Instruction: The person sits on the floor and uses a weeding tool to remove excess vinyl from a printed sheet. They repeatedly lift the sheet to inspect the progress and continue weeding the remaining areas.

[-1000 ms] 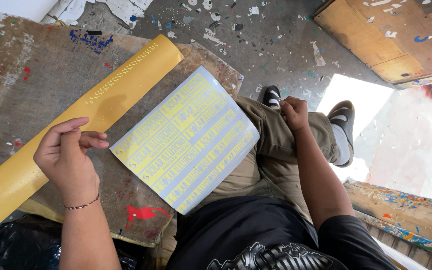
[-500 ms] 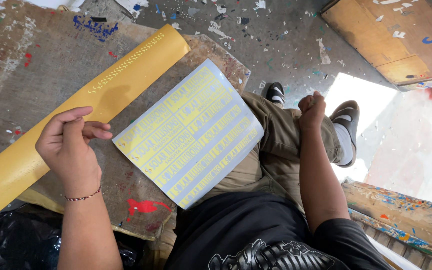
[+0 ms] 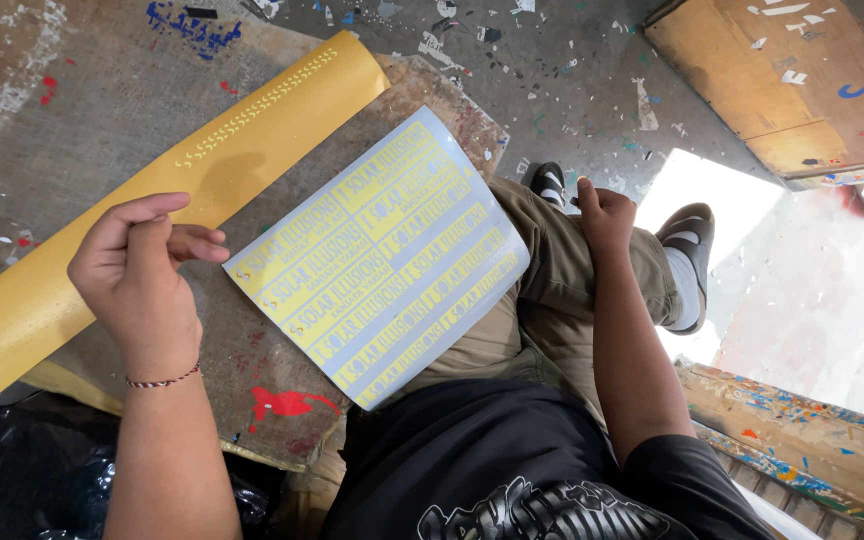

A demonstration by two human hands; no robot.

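Left hand (image 3: pixel 137 285) hovered over the worn, paint-spotted table (image 3: pixel 72 120), fingers curled, thumb & forefinger pinched together near the fingertips; couldn't tell if anything tiny sat in that grip. It hung just beside the left edge of the sticker sheet (image 3: pixel 382 255), apart from it. A beaded bracelet (image 3: pixel 164 380) circled the wrist.

Sheet: pale backing w/ rows of yellow strip decals, lying tilted, lower-left part on the table, upper-right part on the person's lap over khaki trousers (image 3: pixel 562 300). A yellow vinyl roll (image 3: pixel 152 210) lay diagonally across the table, just above the left hand, w/ a line of small cut marks along its top.

Right hand (image 3: pixel 604 215) rested on the raised knee, fingers folded loosely, grip empty as far as visible, near the sheet's right corner but not touching. Black-and-white shoes (image 3: pixel 687 240) sat on the speckled floor (image 3: pixel 572 70). Red paint splat (image 3: pixel 287 403) on the table below the sheet.
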